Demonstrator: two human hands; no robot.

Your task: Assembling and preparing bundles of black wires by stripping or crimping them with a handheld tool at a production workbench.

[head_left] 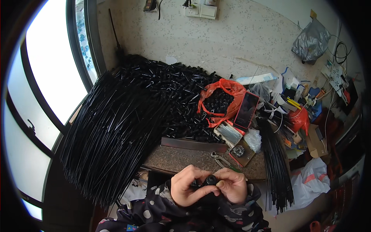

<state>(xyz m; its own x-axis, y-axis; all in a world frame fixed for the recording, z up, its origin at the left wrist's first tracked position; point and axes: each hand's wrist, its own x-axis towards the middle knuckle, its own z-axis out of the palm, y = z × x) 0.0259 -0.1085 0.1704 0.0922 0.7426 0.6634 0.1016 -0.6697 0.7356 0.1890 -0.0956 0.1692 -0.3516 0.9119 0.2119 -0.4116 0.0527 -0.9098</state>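
Close in front of me, both hands meet around a small black round part with a ring-shaped end facing up. My left hand is closed on it, its thumb stretched along the near side. My right hand pinches at the part's right side with thumb and forefinger. The palm side of both hands and the lower end of the part are hidden. Just beyond my fingers, pliers lie on the brown speckled tabletop.
A heap of black tubular parts covers the table's back. Long black strands hang over the left edge, more strands at the right. Nearby are a red bag, a phone, a tray of thin pins and a dark strip.
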